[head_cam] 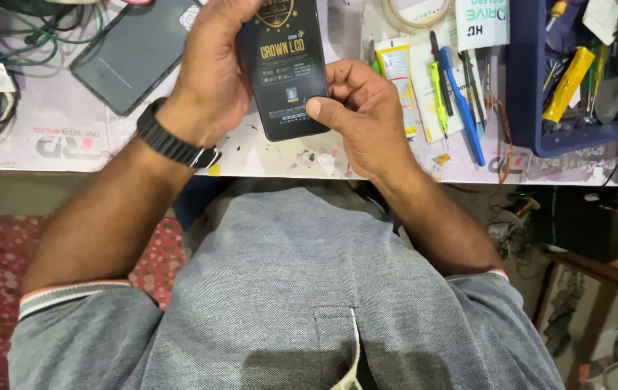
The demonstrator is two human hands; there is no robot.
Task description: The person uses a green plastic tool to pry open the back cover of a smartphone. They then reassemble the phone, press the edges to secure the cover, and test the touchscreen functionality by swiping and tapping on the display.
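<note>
Both my hands hold a flat black rectangular phone screen panel [291, 79] with gold and white print on it, above the white worktable [71, 137]. My left hand [211, 72], with a black wristband on its wrist, wraps the panel's left side and top. My right hand [363, 108] grips the right edge, its thumb pressed on the panel's lower right corner. The panel's top end is cut off by the frame edge.
A dark grey phone [132, 54] lies face down at the back left beside green cables [42, 36]. To the right lie a yellow-white tube [399, 76], a blue tool [464, 108], a tape roll [417, 13] and a blue tray [576, 79] of tools.
</note>
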